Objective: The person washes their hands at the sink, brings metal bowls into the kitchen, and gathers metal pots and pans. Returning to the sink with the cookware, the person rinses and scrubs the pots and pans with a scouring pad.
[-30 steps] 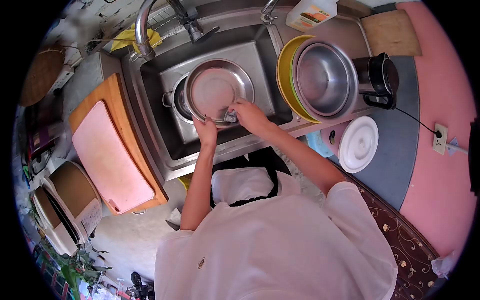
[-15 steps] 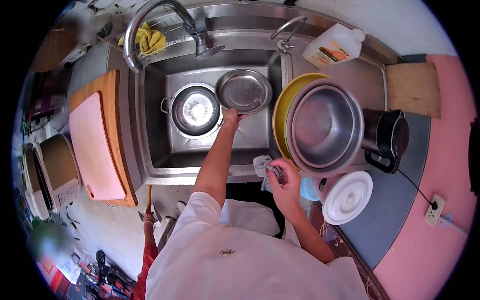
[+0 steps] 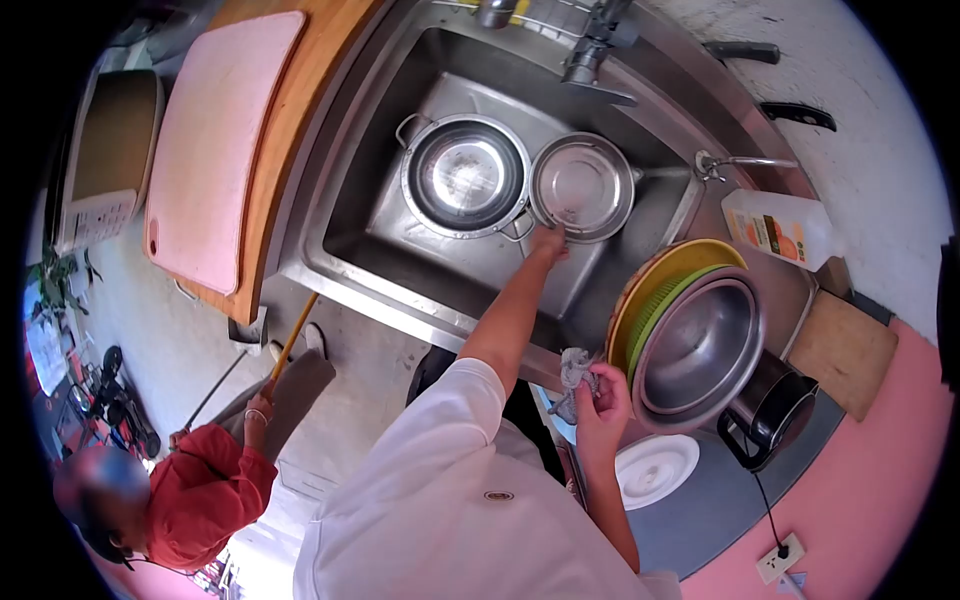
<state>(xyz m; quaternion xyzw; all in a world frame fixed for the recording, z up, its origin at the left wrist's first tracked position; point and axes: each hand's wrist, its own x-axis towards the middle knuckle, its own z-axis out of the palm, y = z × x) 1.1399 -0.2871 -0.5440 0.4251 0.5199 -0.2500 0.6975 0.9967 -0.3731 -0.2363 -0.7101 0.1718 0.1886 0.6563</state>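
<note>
Inside the sink (image 3: pixel 400 260), my left hand (image 3: pixel 548 243) grips the near rim of a shallow round metal pan (image 3: pixel 582 187). Left of that pan, a two-handled metal pot (image 3: pixel 465 175) rests on the sink floor. My right hand (image 3: pixel 606 402) is closed on a crumpled grey cloth (image 3: pixel 576 380), held outside the sink's front edge, near the stacked bowls. The stack has a yellow bowl (image 3: pixel 640 285), a green one and a metal bowl (image 3: pixel 700 350) on top.
A pink cutting board (image 3: pixel 222 150) lies on a wooden board at left. The faucet (image 3: pixel 590 50) stands behind the sink. At right are a plastic jug (image 3: pixel 780 225), a black kettle (image 3: pixel 775 405) and a white lid (image 3: pixel 655 470). A person in red (image 3: pixel 205 490) holds a long stick at lower left.
The view has turned. Since the first frame, the pan has moved from over the pot to its right, and my right hand has withdrawn from it with the cloth. The person in red shows more.
</note>
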